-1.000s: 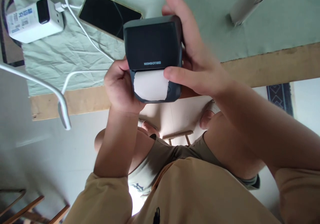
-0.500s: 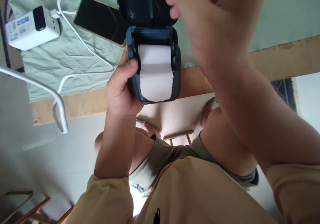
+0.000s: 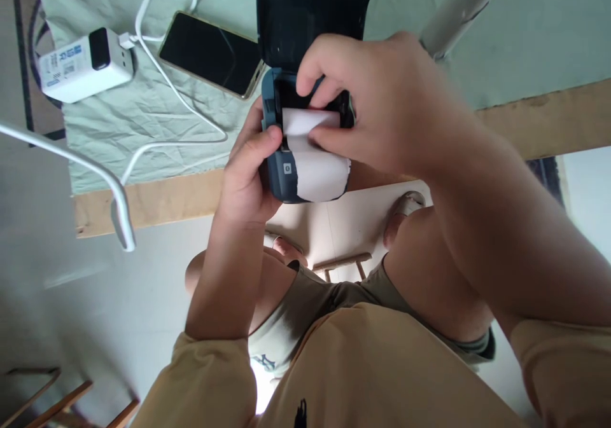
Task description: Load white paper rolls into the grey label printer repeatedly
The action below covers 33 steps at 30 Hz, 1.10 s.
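A small dark blue thermal printer (image 3: 279,177) is held over the table's front edge by my left hand (image 3: 248,173), the thumb on its near left side and the fingers around behind. Its black lid (image 3: 310,21) stands swung up at the far side. Inside lies a white paper roll (image 3: 298,117), with its loose end draped over the printer's front. My right hand (image 3: 377,100) reaches into the compartment from the right, thumb and bent fingers closed about the roll. These fingers hide part of the roll and the printer's right side.
A phone (image 3: 210,53) lies left of the printer on the green cloth (image 3: 176,148). Farther left is a white power bank (image 3: 86,65) with a white cable (image 3: 157,65) plugged in. A pale tube (image 3: 458,14) stands at the back right. The wooden table edge (image 3: 153,199) runs in front.
My right hand has come down from beside the raised lid onto the paper roll. The paper's free end now lies over the printer's front edge. The view has shifted slightly.
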Available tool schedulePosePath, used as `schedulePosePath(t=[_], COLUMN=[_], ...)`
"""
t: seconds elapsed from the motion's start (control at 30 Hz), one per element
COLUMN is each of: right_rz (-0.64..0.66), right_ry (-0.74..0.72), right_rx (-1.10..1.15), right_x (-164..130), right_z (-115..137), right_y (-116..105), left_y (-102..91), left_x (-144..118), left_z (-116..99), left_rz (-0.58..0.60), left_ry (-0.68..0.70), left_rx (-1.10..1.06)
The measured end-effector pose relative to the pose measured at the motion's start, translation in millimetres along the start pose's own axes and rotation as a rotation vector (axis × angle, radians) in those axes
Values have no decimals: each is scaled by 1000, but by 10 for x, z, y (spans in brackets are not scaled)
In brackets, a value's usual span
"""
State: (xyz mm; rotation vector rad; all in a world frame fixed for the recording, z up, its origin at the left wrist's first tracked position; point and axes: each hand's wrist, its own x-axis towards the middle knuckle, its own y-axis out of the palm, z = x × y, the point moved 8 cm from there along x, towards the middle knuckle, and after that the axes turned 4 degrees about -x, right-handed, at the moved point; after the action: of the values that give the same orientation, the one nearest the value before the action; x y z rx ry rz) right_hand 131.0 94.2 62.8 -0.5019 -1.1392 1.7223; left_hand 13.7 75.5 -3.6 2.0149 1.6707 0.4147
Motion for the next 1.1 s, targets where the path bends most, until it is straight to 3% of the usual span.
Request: schedulePosePath(t=[0.1, 0.2, 0.27, 0.37, 0.43, 0.63, 0.8, 0.87, 0.97, 1.1], right_rz=[-84, -258, -396, -453, -445, -463, -625, -658, -559, -377], right_ry=[-17, -49, 122, 595, 667, 437, 335, 287, 236, 213], right_rx=[103, 435, 715, 900, 890, 768, 712, 592, 294, 91], right_x=[-48, -45, -13, -41, -50, -74, -128, -148, -134, -119], right_z=[-23, -131, -433, -959, -1081, -906, -874, -862, -812, -790], right_y=[-128, -308, -343, -110, -1, 2, -211, -301, -315, -169], left_y=[5, -15, -17, -7, -4, -18, 2, 0, -15, -18], left_x=[-4, -13, -16, -9, 1, 10, 6, 5, 7, 20], left_z=[-9, -46, -47, -21, -12, 5, 7, 3, 9, 15], left_rz=[-10, -44, -42, -8, 6, -41, 10, 8, -29, -31], left_ry=[3, 28, 16, -10, 0, 7, -18, -11, -8, -8], left_rx=[9, 13, 1, -41, -49, -28, -28, -37, -41, -22])
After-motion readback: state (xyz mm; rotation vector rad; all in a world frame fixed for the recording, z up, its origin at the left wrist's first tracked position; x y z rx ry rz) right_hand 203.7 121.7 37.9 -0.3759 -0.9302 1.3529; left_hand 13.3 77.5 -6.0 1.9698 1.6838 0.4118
